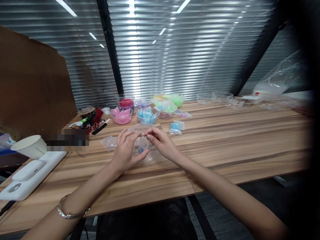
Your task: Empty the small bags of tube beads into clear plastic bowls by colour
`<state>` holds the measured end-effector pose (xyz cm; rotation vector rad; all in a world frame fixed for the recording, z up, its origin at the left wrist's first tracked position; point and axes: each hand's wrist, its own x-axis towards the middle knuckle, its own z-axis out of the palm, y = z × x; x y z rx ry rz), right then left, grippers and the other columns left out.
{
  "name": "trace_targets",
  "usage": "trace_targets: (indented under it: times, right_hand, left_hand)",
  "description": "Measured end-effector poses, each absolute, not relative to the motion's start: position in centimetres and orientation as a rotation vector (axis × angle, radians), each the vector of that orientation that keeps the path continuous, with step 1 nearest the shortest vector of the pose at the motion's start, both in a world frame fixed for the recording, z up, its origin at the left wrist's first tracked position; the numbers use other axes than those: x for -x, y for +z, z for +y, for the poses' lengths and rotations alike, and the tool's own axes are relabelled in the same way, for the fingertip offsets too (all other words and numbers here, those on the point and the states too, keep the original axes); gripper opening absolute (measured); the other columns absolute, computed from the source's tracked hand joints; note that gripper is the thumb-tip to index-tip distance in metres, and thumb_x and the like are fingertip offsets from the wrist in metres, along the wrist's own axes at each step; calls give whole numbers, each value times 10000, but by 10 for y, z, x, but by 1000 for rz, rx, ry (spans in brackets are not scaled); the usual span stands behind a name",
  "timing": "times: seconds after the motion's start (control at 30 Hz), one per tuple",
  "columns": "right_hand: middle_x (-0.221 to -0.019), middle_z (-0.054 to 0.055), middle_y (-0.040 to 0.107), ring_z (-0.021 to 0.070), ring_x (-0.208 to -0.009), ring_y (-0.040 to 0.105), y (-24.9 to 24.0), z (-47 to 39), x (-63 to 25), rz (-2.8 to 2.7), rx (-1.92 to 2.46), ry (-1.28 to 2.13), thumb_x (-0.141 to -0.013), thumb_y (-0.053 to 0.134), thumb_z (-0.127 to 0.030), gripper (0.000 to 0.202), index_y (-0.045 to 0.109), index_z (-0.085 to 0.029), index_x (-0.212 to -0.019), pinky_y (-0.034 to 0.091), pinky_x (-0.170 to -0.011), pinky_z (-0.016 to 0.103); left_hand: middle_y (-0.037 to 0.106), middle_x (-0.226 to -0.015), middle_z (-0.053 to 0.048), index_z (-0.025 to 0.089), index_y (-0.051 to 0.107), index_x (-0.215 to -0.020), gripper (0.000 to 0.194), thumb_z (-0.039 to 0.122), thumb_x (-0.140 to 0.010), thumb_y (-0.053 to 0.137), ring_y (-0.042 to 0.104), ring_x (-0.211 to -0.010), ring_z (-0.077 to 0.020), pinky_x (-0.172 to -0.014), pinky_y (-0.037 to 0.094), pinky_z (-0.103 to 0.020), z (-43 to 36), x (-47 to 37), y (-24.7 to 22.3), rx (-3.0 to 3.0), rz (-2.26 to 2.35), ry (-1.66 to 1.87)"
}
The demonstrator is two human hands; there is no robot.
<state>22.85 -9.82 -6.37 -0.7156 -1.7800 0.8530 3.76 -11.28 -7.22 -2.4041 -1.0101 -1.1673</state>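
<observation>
My left hand (127, 149) curves its thumb and fingers around a small clear plastic thing with some blue in it (142, 145). Whether that is a bag or a cup I cannot tell. My right hand (161, 141) pinches at its upper edge, fingertips close to those of the left. A tiny dark spot shows at the right fingertips, too small to name. Both hands are above a clear plastic bowl (140, 127), partly hidden by them. A clear plastic bag (109, 142) lies left of my left hand.
Behind are bowls of pink (121, 116), blue (147, 116) and green (177, 100) packets. A blue packet (176, 127) lies right. At left are red cords (96, 116), a paper cup (31, 146) and a white power strip (53, 156). Clear bowls (222, 97) stand back right.
</observation>
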Motion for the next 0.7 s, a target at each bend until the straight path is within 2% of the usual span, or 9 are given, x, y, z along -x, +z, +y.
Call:
trace_targets:
  times: [0.4, 0.7]
  right_hand:
    - [-946, 35, 648, 173, -894, 612, -61, -100, -230, -1848, 676, 600, -922, 556, -194, 139, 681, -227, -976, 480, -784, 320]
    - [-1026, 40, 674, 180, -977, 620, -60, -102, -230, -1819, 645, 649, -915, 546, -165, 175, 666, -228, -1025, 487, -866, 340]
  left_hand:
    - [592, -1134, -111, 208, 428, -1271, 574, 378, -789, 688, 520, -1131, -276, -1025, 396, -502, -112, -36, -75, 2387, -1053, -1168]
    - [594, -1142, -107, 222, 418, -1287, 587, 376, -789, 687, 521, -1138, -281, -1021, 397, -505, -112, -36, -75, 2387, -1054, -1168]
